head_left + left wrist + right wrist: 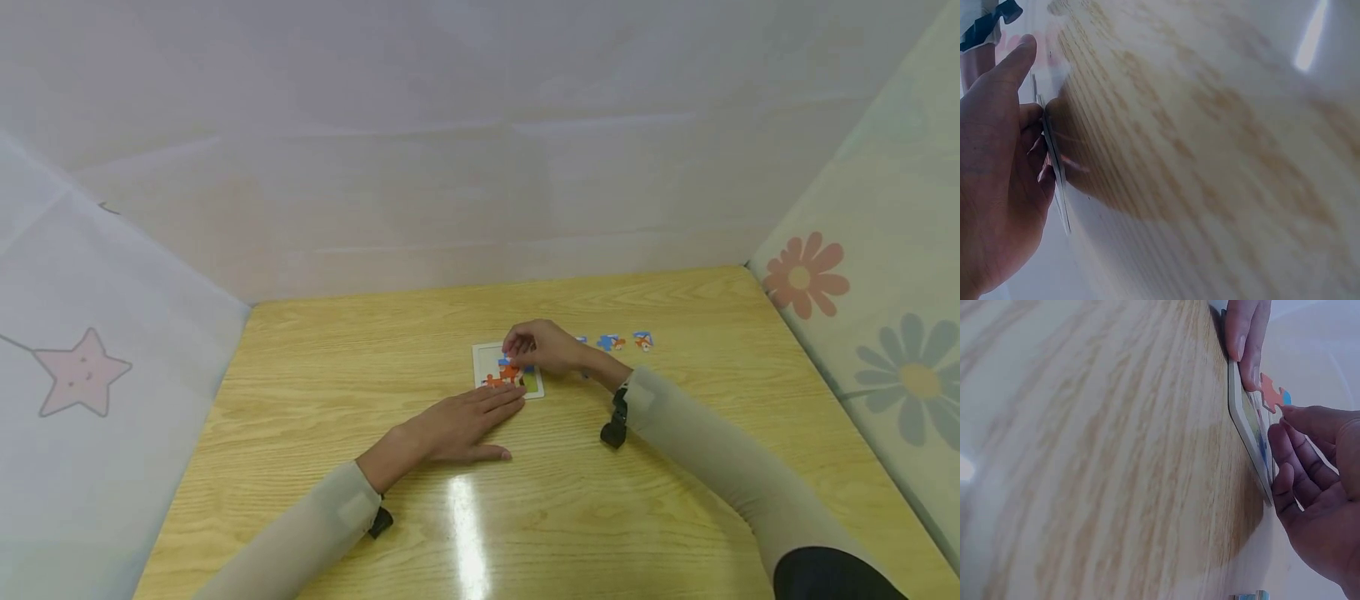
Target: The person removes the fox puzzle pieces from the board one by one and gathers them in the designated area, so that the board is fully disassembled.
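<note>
1. The wooden counter (675,483) carries everything.
2. The left hand (457,427) lies flat, fingers straight, its tips touching the near edge of the puzzle board (484,357).
3. The right hand (542,346) hovers over the board, fingertips pinching an orange and blue puzzle piece (1272,397).
4. Three loose pieces (611,342) lie just right of the board.

No text, label, brand, number or sign can be read in any view. The puzzle board (508,371) and the loose puzzle pieces (611,342) on the wooden table (675,467) carry only coloured picture patches, no lettering.
</note>
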A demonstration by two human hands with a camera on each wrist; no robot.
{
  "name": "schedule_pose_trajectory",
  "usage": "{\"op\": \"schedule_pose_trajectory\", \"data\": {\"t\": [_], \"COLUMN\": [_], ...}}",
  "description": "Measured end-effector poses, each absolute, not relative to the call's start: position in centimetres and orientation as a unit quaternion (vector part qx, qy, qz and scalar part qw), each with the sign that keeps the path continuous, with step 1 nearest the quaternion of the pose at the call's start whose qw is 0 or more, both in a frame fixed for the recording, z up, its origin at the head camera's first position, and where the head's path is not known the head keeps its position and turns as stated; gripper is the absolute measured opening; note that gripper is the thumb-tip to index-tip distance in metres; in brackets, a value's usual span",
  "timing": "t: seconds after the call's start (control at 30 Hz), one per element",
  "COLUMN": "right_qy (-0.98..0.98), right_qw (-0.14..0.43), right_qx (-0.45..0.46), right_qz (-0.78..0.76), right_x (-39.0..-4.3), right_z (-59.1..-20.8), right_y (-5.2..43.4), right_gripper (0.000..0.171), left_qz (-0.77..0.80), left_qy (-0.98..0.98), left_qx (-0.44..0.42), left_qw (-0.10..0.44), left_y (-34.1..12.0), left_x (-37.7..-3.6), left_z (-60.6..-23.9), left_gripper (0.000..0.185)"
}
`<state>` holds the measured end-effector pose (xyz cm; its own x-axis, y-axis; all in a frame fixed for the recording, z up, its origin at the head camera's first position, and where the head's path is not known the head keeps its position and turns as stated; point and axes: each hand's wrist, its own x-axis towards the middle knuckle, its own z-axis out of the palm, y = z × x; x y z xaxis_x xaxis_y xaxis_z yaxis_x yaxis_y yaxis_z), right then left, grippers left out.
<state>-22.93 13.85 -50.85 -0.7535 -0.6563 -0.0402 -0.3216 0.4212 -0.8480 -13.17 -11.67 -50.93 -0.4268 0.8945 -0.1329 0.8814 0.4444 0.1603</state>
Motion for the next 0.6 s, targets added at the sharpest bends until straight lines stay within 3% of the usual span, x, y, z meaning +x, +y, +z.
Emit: {"op": "schedule_pose_trajectory", "data": {"t": [0.6], "right_qy": [0.797], "right_qw": [0.233], "right_qx": [-0.224], "right_qz": [-0.510], "right_x": [-22.8], "right_z": [-50.3], "right_y": [15.9], "right_gripper": [0.026], "left_qz": [0.047], "left_qy": [0.850], "left_qx": [0.510], "left_qw": [0.122], "left_y": [-11.9], "left_x": [-13.3], "left_z": [-51.1], "left_gripper": [0.085]}}
